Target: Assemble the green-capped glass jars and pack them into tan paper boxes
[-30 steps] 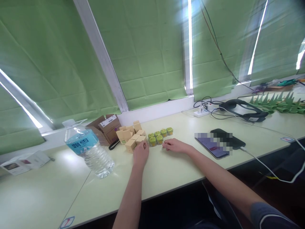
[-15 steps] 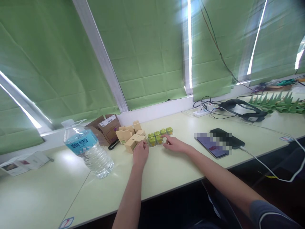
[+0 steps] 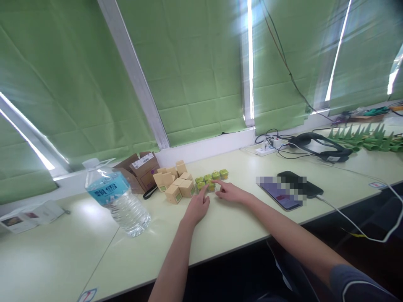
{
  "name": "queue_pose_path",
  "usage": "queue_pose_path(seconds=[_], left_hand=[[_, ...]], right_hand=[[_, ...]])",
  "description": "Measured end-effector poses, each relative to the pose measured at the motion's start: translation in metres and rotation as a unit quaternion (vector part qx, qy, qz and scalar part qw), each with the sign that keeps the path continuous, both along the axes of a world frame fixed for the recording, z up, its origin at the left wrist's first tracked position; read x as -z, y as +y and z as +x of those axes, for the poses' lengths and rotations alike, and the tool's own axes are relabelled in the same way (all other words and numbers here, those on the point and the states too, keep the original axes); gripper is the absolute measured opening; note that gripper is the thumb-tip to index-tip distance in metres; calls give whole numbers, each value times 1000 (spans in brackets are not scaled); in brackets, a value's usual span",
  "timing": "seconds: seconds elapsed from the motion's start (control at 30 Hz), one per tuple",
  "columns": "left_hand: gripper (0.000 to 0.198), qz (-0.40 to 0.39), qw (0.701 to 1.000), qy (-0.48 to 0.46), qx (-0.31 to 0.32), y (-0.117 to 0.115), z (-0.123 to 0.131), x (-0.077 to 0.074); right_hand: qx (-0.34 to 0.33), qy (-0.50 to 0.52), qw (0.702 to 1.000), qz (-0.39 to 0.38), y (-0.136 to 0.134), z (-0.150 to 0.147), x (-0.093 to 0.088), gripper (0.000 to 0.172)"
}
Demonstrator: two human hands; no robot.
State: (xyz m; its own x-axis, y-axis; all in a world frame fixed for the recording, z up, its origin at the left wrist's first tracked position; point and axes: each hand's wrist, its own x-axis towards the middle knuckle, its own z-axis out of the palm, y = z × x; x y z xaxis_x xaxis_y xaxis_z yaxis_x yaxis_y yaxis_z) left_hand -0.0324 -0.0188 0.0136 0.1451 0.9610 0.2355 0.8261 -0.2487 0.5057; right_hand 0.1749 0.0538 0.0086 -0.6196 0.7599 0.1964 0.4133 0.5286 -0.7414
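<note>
From the head view, my left hand lies low over the tabletop. Its grip is loose and holds nothing: the forefinger is stretched out and the other fingers are curled under. That fingertip meets the near edge of the green blocks, at the front pair. My right hand rests just beside it on the tabletop. Its grip is the same, empty, with one finger out and the tip against the right side of the same cluster. The two hands are close together but not touching.

The green blocks sit in two short rows, packed side by side. The long line of the group runs from near left to far right, toward the window sill. Just to their left, the wooden blocks lie in a loose heap, a few stacked.

A water bottle stands upright well to the left, capped and nearly full. Behind the wooden blocks there is a cardboard box with its flaps open; I cannot tell what is inside.

To the right of my hands a phone lies flat with a cable running off the tabletop edge. A headset sits farther back near the window.
</note>
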Motion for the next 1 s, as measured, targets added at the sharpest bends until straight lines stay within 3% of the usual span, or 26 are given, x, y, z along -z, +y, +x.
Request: queue_pose_path(seconds=[0.23, 0.47, 0.57, 0.7, 0.9, 1.0], left_hand=[[43, -3, 1000, 27, 13, 3, 0, 4], [54, -7, 1000, 22, -2, 1, 2, 3], [54, -14, 999, 28, -4, 1, 2, 2], [51, 1, 1000, 15, 15, 0, 1, 2], [37, 72, 996, -30, 53, -5, 4, -1], [31, 171, 983, -71, 13, -3, 2, -11]], right_hand=[[27, -8, 999, 25, -1, 1, -2, 54], [82, 30, 993, 81, 3, 1, -5, 26], [93, 60, 989, 93, 6, 0, -1, 36], [33, 21, 996, 79, 5, 1, 3, 60], [43, -13, 998, 36, -4, 1, -4, 55], [55, -25, 998, 32, -4, 1, -5, 53]])
